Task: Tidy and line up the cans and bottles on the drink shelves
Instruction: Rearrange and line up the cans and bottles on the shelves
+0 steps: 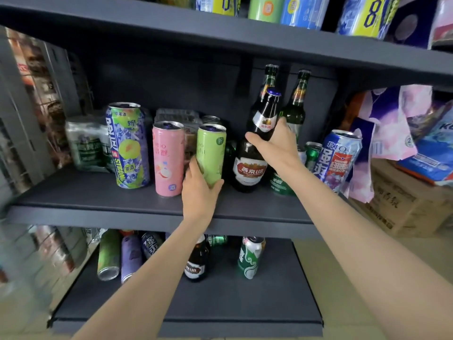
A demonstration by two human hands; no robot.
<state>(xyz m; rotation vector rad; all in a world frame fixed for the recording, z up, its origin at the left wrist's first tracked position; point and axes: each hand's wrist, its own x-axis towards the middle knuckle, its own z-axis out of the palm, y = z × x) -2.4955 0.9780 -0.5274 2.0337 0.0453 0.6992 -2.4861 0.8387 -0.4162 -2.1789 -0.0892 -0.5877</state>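
Note:
On the middle dark shelf (98,192), my left hand (199,192) grips the lower part of a slim green can (212,148). My right hand (277,146) holds a brown beer bottle (250,168) with a blue cap and red label at its shoulder; the bottle tilts slightly right. To the left stand a slim pink can (168,158) and a tall purple-green can (128,146). Two green bottles (295,111) stand behind the brown one. A blue-white can (339,158) stands at the right.
A shrink-wrapped pack of green cans (85,143) sits far left, more cans at the back. The lower shelf (220,303) holds several cans and a brown bottle (197,263). Packs fill the top shelf (220,33). Cardboard boxes (404,204) and bags stand to the right.

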